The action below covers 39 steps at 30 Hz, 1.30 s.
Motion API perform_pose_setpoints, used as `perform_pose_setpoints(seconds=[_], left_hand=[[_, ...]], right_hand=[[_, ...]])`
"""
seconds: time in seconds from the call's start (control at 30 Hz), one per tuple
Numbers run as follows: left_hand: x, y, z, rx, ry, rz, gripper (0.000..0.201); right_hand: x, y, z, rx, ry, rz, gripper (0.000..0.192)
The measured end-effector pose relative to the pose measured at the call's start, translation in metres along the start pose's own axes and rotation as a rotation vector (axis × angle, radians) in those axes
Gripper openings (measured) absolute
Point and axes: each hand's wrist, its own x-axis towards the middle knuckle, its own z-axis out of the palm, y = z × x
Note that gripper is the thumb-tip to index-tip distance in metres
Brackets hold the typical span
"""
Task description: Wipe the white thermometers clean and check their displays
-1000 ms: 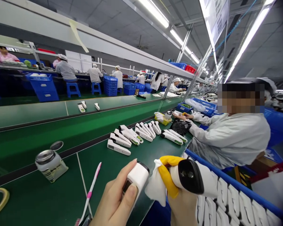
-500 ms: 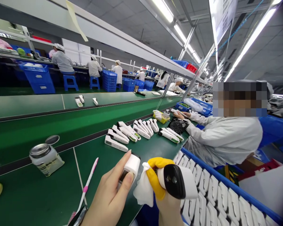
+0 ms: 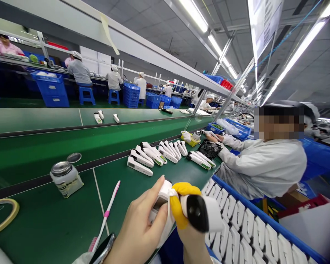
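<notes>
1. The left grip is pinching a white device between thumb and fingers, the thumb lying beside its recessed window.
2. The right grip, wearing yellow finger covers, is closing around a second device, whose dark end is facing the viewer.
3. A white cloth is hanging from the right grip toward the left grip, overlapping the white device; the exact contact is not showing clearly.
4. Beyond both grips, a row of similar devices is lying on the green desk.
5. Left of the left grip, a pink-and-white toothbrush is lying near; farther left, a metal-topped jar is standing and a tape roll is resting.
6. Right of the right grip, a blue crate is holding many white units.
7. Beyond the crate, a co-worker's sleeve is extending over the desk.
</notes>
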Motion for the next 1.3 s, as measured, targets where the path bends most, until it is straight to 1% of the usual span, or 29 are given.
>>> perform_pose_setpoints(seconds=[0.1,0.2,0.27,0.37,0.4,0.43,0.5,0.57,0.63,0.7,0.77,0.8,0.9,1.0,1.1,1.23,1.3], left_hand=[[-0.001,-0.001,0.001,-0.074,-0.002,-0.036,0.047],[0.002,0.002,0.000,-0.151,0.025,-0.091,0.050],[0.006,0.004,-0.002,-0.252,0.040,-0.152,0.058],[0.012,0.005,-0.004,-0.421,0.059,-0.270,0.078],[0.014,0.005,-0.004,-0.457,0.062,-0.289,0.080],[0.015,0.004,-0.005,-0.486,0.055,-0.302,0.076],[0.017,0.002,-0.005,-0.535,0.011,-0.319,0.062],[0.017,0.002,-0.005,-0.576,-0.021,-0.365,0.054],[0.017,0.003,-0.005,-0.601,0.028,-0.440,0.055],[0.017,0.005,-0.006,-0.585,0.100,-0.479,0.056],[0.017,0.006,-0.007,-0.558,0.162,-0.445,0.052],[0.017,0.006,-0.008,-0.545,0.193,-0.413,0.050],[0.018,0.006,-0.014,-0.492,0.333,-0.336,0.049],[0.017,0.005,-0.021,-0.415,0.453,-0.273,0.051],[0.014,0.004,-0.026,-0.331,0.477,-0.193,0.047],[0.010,0.003,-0.025,-0.238,0.474,-0.086,0.036],[0.010,0.004,-0.023,-0.225,0.467,-0.060,0.033]], right_hand=[[0.006,0.004,-0.005,-0.077,-0.006,0.092,0.018],[0.009,0.006,-0.008,-0.026,-0.041,0.193,0.020],[0.009,0.003,-0.006,0.055,-0.051,0.248,0.019],[0.006,-0.007,0.000,0.178,-0.061,0.328,0.015],[0.005,-0.010,0.003,0.208,-0.081,0.352,0.014],[0.003,-0.012,0.005,0.231,-0.104,0.377,0.014],[-0.002,-0.013,0.007,0.261,-0.155,0.428,0.017],[-0.010,-0.010,0.009,0.278,-0.173,0.486,0.021],[-0.017,-0.005,0.009,0.279,-0.146,0.550,0.029],[-0.020,-0.003,0.009,0.290,-0.096,0.592,0.037],[-0.018,-0.005,0.009,0.317,-0.061,0.594,0.039],[-0.015,-0.007,0.008,0.312,-0.068,0.583,0.036],[-0.004,-0.014,0.005,0.190,-0.151,0.561,0.037],[-0.001,-0.015,0.003,0.032,-0.230,0.536,0.050],[-0.004,-0.013,0.003,-0.035,-0.305,0.444,0.055],[-0.007,-0.012,0.006,-0.117,-0.471,0.328,0.052],[-0.008,-0.011,0.007,-0.171,-0.479,0.299,0.050]])
